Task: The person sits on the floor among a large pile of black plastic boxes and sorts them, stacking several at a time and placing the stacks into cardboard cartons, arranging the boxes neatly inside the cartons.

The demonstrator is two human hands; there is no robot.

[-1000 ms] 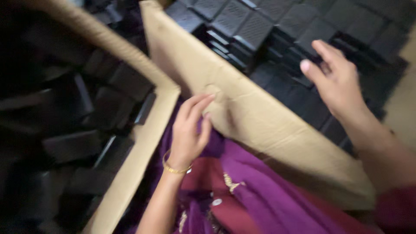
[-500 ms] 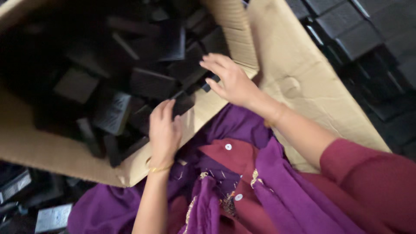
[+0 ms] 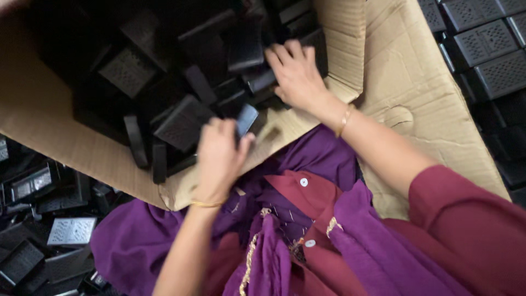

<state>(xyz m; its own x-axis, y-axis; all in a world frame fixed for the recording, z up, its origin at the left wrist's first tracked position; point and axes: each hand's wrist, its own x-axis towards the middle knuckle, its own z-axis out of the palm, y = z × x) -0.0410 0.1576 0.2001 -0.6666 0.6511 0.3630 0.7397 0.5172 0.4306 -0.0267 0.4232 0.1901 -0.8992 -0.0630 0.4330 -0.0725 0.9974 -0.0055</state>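
While both arms reach over the purple cloth (image 3: 307,159) on the lap, the left hand (image 3: 219,159) hangs over the near edge of the cardboard box (image 3: 66,148), fingers curled round a small black piece (image 3: 246,119) that pokes up between thumb and fingertips, right at the box rim. Over on the other side, the right hand (image 3: 296,74) is down among the heap of black plastic parts (image 3: 181,120) inside the box, fingers spread and pressed on the pile; whether it has closed on any one part, I cannot tell. A thin gold bangle (image 3: 344,120) sits on that wrist. Outside the box, more black perforated covers (image 3: 482,38) lie stacked at the top right, and loose ones (image 3: 71,230) lie scattered at the lower left.
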